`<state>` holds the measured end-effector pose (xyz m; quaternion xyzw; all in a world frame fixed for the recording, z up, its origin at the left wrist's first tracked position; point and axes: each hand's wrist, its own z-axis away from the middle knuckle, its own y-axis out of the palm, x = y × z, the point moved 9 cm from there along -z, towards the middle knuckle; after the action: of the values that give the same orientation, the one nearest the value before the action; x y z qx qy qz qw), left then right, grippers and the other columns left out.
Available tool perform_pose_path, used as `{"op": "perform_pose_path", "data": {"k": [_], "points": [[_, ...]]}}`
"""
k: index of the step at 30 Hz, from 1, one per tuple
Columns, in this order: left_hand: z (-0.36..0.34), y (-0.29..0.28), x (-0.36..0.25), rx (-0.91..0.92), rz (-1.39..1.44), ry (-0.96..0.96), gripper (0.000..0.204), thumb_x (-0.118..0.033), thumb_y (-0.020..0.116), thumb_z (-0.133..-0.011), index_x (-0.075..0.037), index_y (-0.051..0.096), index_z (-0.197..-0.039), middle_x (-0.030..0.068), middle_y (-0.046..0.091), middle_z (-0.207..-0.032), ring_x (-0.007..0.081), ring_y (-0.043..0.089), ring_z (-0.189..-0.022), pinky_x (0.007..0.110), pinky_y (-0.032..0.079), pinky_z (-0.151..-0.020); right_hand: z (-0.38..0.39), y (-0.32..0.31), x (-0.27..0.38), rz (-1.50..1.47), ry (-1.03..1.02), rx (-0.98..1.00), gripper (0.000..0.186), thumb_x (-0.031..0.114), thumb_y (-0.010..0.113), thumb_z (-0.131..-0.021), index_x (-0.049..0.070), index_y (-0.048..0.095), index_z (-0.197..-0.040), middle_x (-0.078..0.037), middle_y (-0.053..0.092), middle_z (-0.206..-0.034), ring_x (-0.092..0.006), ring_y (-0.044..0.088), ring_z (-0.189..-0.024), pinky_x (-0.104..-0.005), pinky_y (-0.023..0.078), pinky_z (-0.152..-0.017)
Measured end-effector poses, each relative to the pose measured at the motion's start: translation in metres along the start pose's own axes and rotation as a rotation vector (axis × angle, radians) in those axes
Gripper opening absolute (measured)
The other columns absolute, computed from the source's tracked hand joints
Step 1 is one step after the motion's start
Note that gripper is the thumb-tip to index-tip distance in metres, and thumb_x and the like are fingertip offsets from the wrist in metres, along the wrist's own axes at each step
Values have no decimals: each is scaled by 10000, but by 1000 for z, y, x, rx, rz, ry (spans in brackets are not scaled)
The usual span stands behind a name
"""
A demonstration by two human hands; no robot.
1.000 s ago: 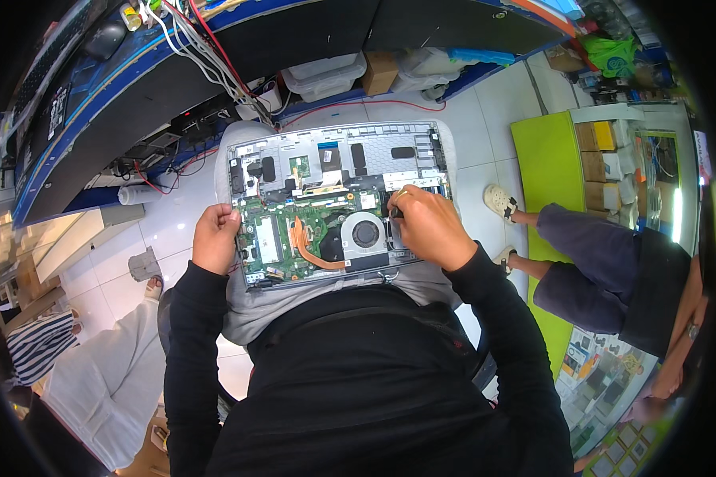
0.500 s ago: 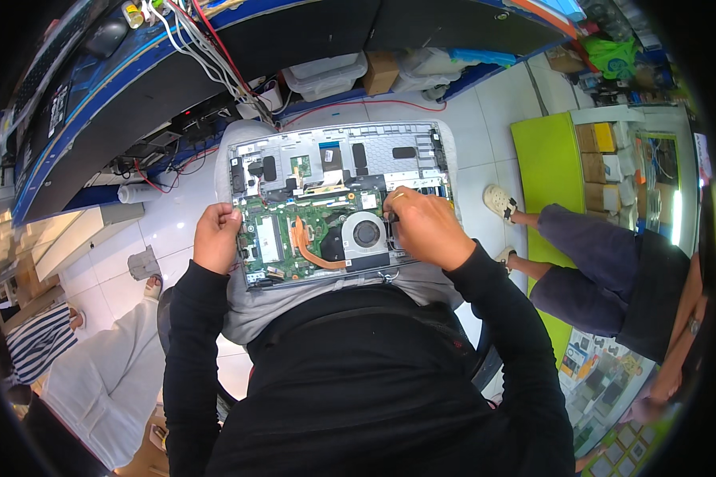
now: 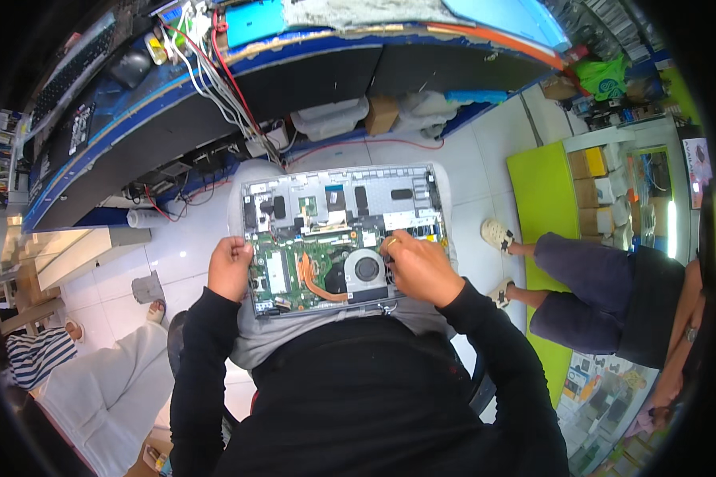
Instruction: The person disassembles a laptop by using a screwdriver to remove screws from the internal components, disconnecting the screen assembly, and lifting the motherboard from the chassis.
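An opened laptop body (image 3: 379, 200) rests across my lap, its green circuit board (image 3: 282, 280) exposed along with a copper heat pipe (image 3: 312, 277) and a round cooling fan (image 3: 365, 269). My left hand (image 3: 229, 268) grips the laptop's left edge with curled fingers. Just beside the fan's upper right, my right hand (image 3: 420, 272) is pinched on a small tool (image 3: 392, 242), mostly hidden by my fingers; I cannot make out its kind.
A dark counter (image 3: 310, 65) curves ahead, with hanging cables (image 3: 223, 91) and plastic bins (image 3: 327, 118) below. A seated person (image 3: 581, 286) is on a green bench (image 3: 541, 203) at right; another (image 3: 103, 397) sits at lower left. A red cable crosses the floor.
The view has tilted upward, so laptop and hands appear lower and more of the countertop shows. Both hands keep much the same place on the laptop.
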<state>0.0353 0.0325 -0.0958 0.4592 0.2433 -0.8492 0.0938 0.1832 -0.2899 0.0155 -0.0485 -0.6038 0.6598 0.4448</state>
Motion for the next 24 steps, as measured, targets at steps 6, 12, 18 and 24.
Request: {"op": "perform_pose_path", "data": {"k": [6, 12, 18, 24], "points": [[4, 0, -8, -39, -56, 45, 186, -82, 678, -1000, 26, 600, -1131, 55, 632, -955, 120, 600, -826, 289, 524, -773, -1, 0, 1, -2, -1, -26, 188, 40, 714, -844, 44, 701, -1031, -137, 673, -1049, -409, 707, -852, -501, 564, -756], [5, 3, -11, -27, -21, 37, 174, -78, 665, -1008, 26, 591, -1127, 51, 627, -947, 119, 594, -825, 284, 519, -776, -2, -3, 6, 35, -50, -96, 176, 2, 679, -768, 12, 677, -943, -164, 673, -956, -401, 715, -779, -503, 573, -702], [7, 2, -14, -33, -14, 49, 186, -90, 665, -1004, 10, 585, -1139, 53, 623, -942, 115, 595, -769, 282, 517, -686, -11, 6, -1, 28, -26, 15, 158, 36, 718, -816, 15, 682, -968, -154, 684, -1009, -431, 700, -854, -528, 555, -755], [7, 2, -12, -39, -22, 38, 184, -102, 669, -1007, 0, 591, -1140, 51, 625, -935, 113, 605, -765, 282, 520, -659, -11, 10, -3, 20, -10, 81, 155, 30, 708, -840, 11, 679, -990, -166, 687, -1040, -443, 697, -882, -534, 553, -764]]}}
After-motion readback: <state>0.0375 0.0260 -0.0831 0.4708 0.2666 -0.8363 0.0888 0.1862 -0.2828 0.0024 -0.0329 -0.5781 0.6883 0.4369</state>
